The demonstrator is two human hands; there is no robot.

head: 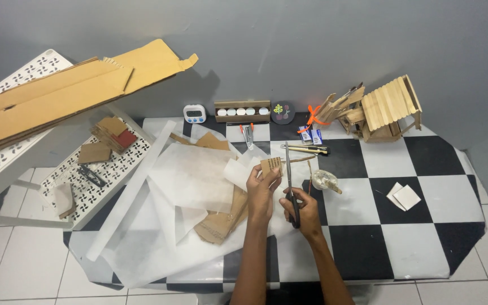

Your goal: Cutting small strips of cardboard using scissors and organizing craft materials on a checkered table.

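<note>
My left hand [261,192] pinches a small piece of brown corrugated cardboard [271,165] and holds it up over the checkered table [413,243]. My right hand [303,212] grips black-handled scissors [290,181] whose blades point away from me, just right of the cardboard piece. Beneath my hands lie sheets of white translucent paper [193,175] and a larger cardboard scrap [221,223].
A popsicle-stick house [382,110] stands at the back right. A digital timer [194,113], a cardboard holder with white caps [242,111], a stapler [248,135], utility knives [306,148], a glue blob [323,181] and white squares [404,196] lie about. Big cardboard sheets [57,93] rest on a white rack [94,181] at left.
</note>
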